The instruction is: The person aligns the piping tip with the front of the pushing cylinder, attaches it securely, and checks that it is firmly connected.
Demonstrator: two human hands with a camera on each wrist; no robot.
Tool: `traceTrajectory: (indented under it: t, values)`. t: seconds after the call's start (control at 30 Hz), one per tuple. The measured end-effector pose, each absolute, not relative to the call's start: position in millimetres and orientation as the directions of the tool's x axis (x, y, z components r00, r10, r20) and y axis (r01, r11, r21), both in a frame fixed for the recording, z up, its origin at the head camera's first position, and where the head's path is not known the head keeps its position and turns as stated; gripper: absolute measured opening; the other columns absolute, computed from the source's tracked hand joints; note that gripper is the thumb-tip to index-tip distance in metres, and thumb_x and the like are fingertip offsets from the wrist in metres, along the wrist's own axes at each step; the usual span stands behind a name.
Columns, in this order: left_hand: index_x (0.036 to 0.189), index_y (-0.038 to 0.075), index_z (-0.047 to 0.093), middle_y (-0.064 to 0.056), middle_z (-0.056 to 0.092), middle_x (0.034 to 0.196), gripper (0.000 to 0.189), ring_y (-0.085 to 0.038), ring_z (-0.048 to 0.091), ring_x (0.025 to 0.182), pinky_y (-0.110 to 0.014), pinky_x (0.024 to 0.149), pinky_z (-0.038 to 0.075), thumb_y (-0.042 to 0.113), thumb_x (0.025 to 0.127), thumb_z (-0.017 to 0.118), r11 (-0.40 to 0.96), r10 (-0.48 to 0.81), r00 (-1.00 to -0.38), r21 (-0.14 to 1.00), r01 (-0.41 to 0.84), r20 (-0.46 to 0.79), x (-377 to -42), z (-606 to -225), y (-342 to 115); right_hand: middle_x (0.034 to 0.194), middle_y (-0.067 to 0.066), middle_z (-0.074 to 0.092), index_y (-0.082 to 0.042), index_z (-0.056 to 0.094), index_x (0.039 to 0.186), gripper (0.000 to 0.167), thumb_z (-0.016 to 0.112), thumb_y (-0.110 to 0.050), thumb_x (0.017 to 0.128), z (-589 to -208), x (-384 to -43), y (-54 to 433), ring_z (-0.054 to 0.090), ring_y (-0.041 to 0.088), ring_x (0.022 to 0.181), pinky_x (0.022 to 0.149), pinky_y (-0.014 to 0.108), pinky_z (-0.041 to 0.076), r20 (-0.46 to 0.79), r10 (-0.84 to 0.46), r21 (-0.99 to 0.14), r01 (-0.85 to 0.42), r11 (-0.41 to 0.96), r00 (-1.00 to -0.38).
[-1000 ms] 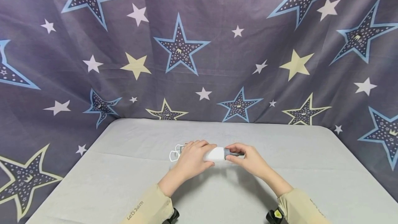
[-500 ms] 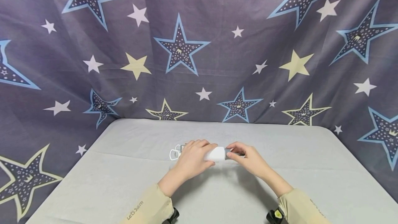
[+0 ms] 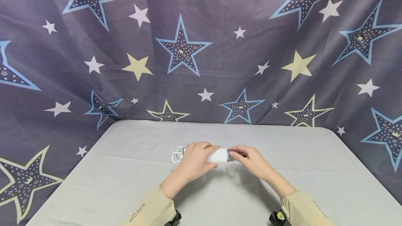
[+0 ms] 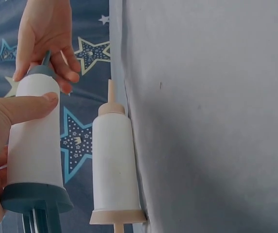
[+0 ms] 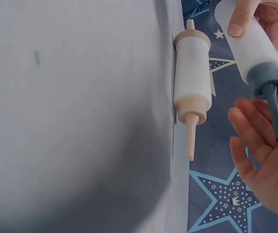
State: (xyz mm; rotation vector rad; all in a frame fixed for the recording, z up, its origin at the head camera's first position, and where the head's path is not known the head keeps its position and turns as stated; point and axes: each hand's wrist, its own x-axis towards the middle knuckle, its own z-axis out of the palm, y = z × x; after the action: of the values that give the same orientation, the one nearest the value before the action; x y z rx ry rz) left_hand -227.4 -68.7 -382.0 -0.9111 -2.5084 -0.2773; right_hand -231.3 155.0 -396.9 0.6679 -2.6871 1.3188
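A white syringe with a dark teal nozzle cap and tail collar lies level in my left hand point(image 3: 194, 159), above the table. Around the white barrel point(image 4: 37, 136) my left fingers curl, and the thumb lies across it. My right hand point(image 3: 254, 163) pinches the nozzle cap point(image 5: 265, 80) between thumb and index; its other fingers stand apart from the thin nozzle point(image 5: 274, 111). White loops point(image 3: 176, 156) stick out left of my left hand in the head view. Both wrist views show a second white syringe point(image 5: 193, 70) with beige ends; I cannot make it out in the head view.
A pale grey cloth covers the table point(image 3: 125, 184). Beyond its far edge hangs a dark curtain point(image 3: 201, 79) patterned with stars. Beige sleeves point(image 3: 154, 208) and black wrist straps point(image 3: 277, 217) are at the near edge of view.
My right thumb has shifted slightly upward around the nozzle cap and the index fingertip has edged along with it. My left hand and the white barrel stay almost where they were.
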Motion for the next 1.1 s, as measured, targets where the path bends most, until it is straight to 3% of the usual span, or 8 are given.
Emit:
traceTrajectory:
  t: [0.1,0.2,0.4,0.8,1.1]
  values:
    - [0.115,0.022,0.062,0.007,0.063,0.102,0.051,-0.012,0.058,0.092,-0.032,0.080,0.044,0.040,0.069,0.074,0.767,0.549,-0.689,0.042,0.640,0.473,-228.0,-381.9,-69.0,0.107,0.001,0.065,-0.012,0.060,0.116,0.036,0.055,-0.036,0.089,-398.7,-231.4,155.8,0.061,0.014,0.092,0.075,0.024,0.049,0.254,-0.354,-0.754,-0.413,0.510,-0.900]
    - [0.115,0.023,0.061,0.007,0.063,0.103,0.051,-0.013,0.058,0.093,-0.033,0.081,0.043,0.039,0.069,0.074,0.770,0.546,-0.697,0.049,0.636,0.465,-228.9,-382.0,-68.6,0.110,0.009,0.063,-0.006,0.057,0.119,0.040,0.065,-0.023,0.083,-387.7,-222.0,153.3,0.060,0.022,0.095,0.078,0.031,0.049,0.290,-0.362,-0.759,-0.443,0.476,-0.886]
    - [0.116,0.022,0.061,0.006,0.063,0.103,0.051,-0.013,0.058,0.094,-0.033,0.081,0.043,0.039,0.069,0.074,0.768,0.549,-0.695,0.047,0.638,0.465,-229.9,-383.3,-68.4,0.106,0.015,0.063,0.002,0.057,0.112,0.041,0.071,-0.003,0.074,-377.8,-214.5,150.1,0.060,0.030,0.091,0.082,0.043,0.047,0.382,-0.367,-0.732,-0.520,0.439,-0.848]
    - [0.114,0.023,0.062,0.006,0.064,0.100,0.052,-0.012,0.059,0.090,-0.032,0.079,0.044,0.038,0.067,0.076,0.760,0.545,-0.678,0.052,0.648,0.493,-229.7,-383.7,-67.9,0.097,-0.004,0.066,-0.017,0.061,0.104,0.028,0.070,-0.022,0.078,-399.9,-228.7,159.6,0.059,0.012,0.089,0.080,0.028,0.047,0.374,-0.343,-0.746,-0.499,0.442,-0.862]
    - [0.115,0.023,0.061,0.007,0.063,0.101,0.051,-0.011,0.058,0.091,-0.031,0.080,0.044,0.040,0.069,0.074,0.757,0.555,-0.673,0.038,0.652,0.489,-228.1,-382.7,-67.6,0.096,-0.002,0.067,-0.014,0.064,0.104,0.025,0.065,-0.026,0.083,-400.7,-229.1,160.8,0.060,0.012,0.089,0.077,0.027,0.047,0.360,-0.349,-0.748,-0.491,0.446,-0.865]
